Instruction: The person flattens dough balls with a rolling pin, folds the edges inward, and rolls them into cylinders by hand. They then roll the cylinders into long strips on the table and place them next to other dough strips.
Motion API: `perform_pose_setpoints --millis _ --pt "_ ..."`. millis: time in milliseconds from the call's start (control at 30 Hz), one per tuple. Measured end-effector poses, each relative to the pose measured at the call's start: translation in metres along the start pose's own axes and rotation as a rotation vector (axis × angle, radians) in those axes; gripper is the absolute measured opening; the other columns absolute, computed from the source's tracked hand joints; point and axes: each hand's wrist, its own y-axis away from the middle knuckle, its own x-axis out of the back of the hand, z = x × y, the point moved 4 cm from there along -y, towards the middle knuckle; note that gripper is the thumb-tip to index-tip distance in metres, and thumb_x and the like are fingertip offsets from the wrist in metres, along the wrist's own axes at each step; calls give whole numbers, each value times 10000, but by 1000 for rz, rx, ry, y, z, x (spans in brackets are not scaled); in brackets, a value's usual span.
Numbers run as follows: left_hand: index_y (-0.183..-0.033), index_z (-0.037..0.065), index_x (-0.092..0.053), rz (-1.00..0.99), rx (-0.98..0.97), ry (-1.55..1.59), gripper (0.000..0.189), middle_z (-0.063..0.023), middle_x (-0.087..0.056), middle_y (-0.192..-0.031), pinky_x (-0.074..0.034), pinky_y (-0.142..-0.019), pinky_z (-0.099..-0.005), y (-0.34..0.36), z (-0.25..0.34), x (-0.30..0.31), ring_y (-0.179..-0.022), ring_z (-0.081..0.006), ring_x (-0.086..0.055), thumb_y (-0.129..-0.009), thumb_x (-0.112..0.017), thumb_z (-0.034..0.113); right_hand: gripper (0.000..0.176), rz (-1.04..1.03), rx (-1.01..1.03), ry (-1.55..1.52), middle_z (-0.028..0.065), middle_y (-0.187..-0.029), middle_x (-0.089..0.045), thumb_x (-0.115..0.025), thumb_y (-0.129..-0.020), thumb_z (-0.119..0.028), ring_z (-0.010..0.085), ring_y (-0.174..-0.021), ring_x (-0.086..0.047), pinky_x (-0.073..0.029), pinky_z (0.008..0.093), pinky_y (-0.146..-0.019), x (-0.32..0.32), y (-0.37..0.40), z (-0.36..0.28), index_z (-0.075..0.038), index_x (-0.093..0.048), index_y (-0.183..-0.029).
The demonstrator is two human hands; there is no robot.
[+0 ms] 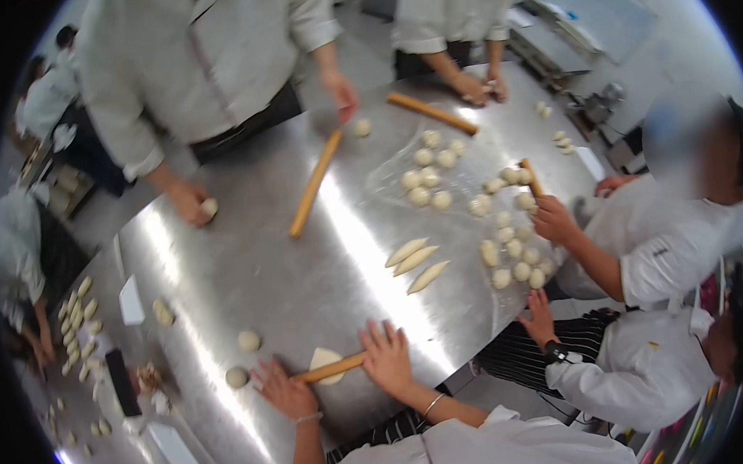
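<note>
My left hand (286,390) lies palm down on the left end of a wooden rolling pin (322,370), its fingers stretched out and apart. At the pin's other end, my right hand (387,357) rests flat with spread fingers. Under the pin is a flattened piece of dough (328,355), pale and partly covered. Two round dough balls, one farther away (249,341) and one close to my left fingers (237,377), sit on the steel table (255,273). Three long pointed dough pieces (412,257) lie beyond my right hand.
Many dough balls (428,176) sit at the right on plastic film. Across the table, a co-worker's hand (189,202) touches dough near another rolling pin (316,183). A co-worker's hand (555,221) grips a pin at right. Shaped dough pieces (76,327) and a white card (175,451) lie left.
</note>
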Motion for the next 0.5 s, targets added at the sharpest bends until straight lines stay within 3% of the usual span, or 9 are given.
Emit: perform_pose_setpoints --millis 167,333,500 --pt "-1457 71 -379 -36 -23 -28 691 -177 -268 -1552 -85 -1169 -569 -19 -1 5 -1446 -385 -197 -784 -499 170 631 -50 -1 113 83 -1497 -382 -584 -787 -239 381 -1373 -317 -195 697 -1060 6 -22 -11 -173 -476 -1405" --pt "-1456 72 -376 -93 -32 -21 704 -190 -251 -1556 -69 -1154 -607 -51 7 10 -1461 -348 -181 -771 -503 170 665 -60 28 152 116 -1514 -355 -558 -768 -190 397 -1390 -290 -199 637 -1091 0 -56 -14 -160 -452 -1424" --pt "-1460 46 -352 -57 -8 -13 698 -209 -246 -1551 -63 -1142 -626 -74 7 4 -1457 -377 -176 -785 -494 151 701 -48 84 142 118 -1526 -334 -548 -746 -163 386 -1395 -285 -218 603 -1096 -1 -100 -20 -147 -431 -1437"
